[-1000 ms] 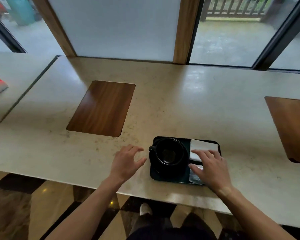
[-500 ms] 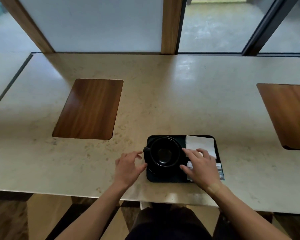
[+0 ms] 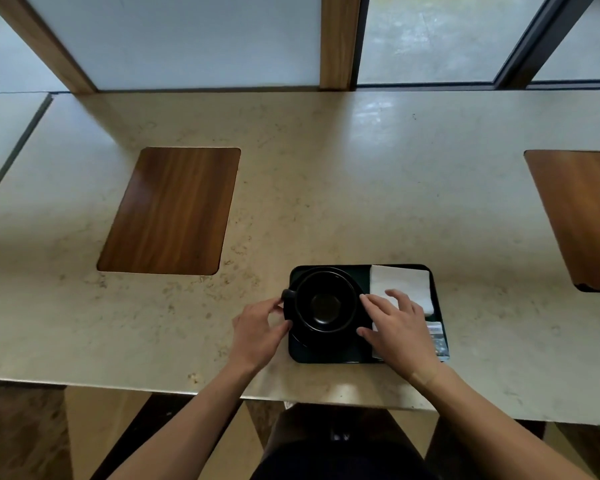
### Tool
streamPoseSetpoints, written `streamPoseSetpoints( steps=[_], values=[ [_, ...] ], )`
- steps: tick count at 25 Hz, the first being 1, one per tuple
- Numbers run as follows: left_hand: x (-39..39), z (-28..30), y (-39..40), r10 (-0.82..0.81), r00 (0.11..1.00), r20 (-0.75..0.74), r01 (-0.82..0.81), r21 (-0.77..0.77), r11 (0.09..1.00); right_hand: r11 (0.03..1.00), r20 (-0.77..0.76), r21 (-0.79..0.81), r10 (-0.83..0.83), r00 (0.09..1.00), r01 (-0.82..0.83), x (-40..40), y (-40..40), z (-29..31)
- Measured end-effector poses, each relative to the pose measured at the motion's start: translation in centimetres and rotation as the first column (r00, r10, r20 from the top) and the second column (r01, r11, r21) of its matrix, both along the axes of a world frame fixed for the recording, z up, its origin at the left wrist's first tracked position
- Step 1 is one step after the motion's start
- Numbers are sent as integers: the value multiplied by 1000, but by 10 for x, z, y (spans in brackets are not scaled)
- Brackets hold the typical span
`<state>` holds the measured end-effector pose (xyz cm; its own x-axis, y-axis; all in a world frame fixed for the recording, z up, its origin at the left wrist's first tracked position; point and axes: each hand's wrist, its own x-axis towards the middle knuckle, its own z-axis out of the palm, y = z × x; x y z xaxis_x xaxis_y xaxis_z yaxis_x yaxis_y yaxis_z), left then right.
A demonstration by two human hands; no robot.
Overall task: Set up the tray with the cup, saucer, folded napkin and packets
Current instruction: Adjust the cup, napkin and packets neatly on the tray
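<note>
The right hand (image 3: 397,327) covers the near part of the folded napkin (image 3: 400,284) and most of the packets (image 3: 439,339), so only a strip of printed wrapper shows at the right rim of the tray (image 3: 326,355); how many packets lie there cannot be told. The saucer (image 3: 300,341) is nearly hidden under the black cup (image 3: 326,304), showing only as a dark edge that blends into the tray.

The cup sits in the tray's left half, handle pointing left, between the two hands. The left hand (image 3: 258,327) curves around the tray's left edge by the handle, fingers loosely bent; whether it grips anything cannot be told. The right hand lies with relaxed, spread fingers, fingertips touching the cup's right side.

The tray stands near the front edge of the pale counter (image 3: 361,168). Bare counter stretches behind it to the window, with wooden inlays (image 3: 170,209) well apart on both sides.
</note>
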<state>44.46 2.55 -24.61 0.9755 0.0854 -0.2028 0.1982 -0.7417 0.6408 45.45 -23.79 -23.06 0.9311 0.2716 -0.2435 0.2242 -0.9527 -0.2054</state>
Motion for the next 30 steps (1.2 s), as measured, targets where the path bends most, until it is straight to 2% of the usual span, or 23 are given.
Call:
streamPoseSetpoints(
  steps=[4,8,13,17,22,24,27,30],
  values=[
    [17,3,2,-23,1000,-4,23,-27,999,998,65,-54,36,997,-32,-10,1,3],
    [41,8,4,-60,994,-87,53,-78,996,995,142,-77,79,987,-69,-27,1,8],
    [63,7,5,-141,981,-134,128,-104,986,990,151,-103,109,982,-95,-47,10,10],
    [68,8,2,-149,985,-86,147,-35,989,984,126,-99,163,979,-151,-52,10,11],
    [26,5,12,-129,992,12,128,86,988,994,154,-30,110,982,-107,-18,-9,15],
    [3,2,13,-142,990,22,138,111,984,991,104,-59,125,987,-120,5,-12,16],
    [-22,-3,9,-199,980,10,195,173,966,970,-65,-89,219,973,-225,39,-11,6],
    [-33,-7,3,-208,978,2,202,232,951,934,-117,-107,328,937,-340,61,-7,-2]
  ],
)
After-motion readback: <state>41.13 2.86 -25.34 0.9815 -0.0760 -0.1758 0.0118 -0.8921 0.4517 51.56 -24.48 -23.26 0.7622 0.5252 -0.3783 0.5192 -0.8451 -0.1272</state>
